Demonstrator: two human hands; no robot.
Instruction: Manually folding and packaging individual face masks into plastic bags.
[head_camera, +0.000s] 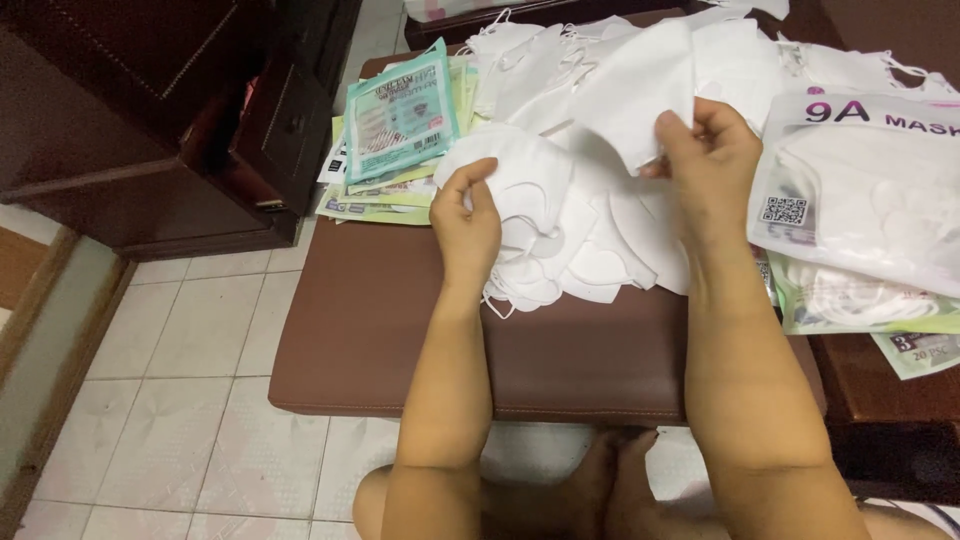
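A single white face mask (635, 100) is lifted off the heap, its lower edge pinched between thumb and fingers of the right hand (705, 150), while the left hand (468, 215) closes its fingertips on the top of a stack of white masks (545, 225) lying on the brown cushioned stool (480, 350). Around them lie more loose masks (560, 50), flat green-and-teal packets (400, 115) to the left and filled clear bags (860, 190) to the right. The stack looks loose and its ear loops dangle, so a tug could well drag neighbours along or spill masks onto the tiled floor (180, 400).
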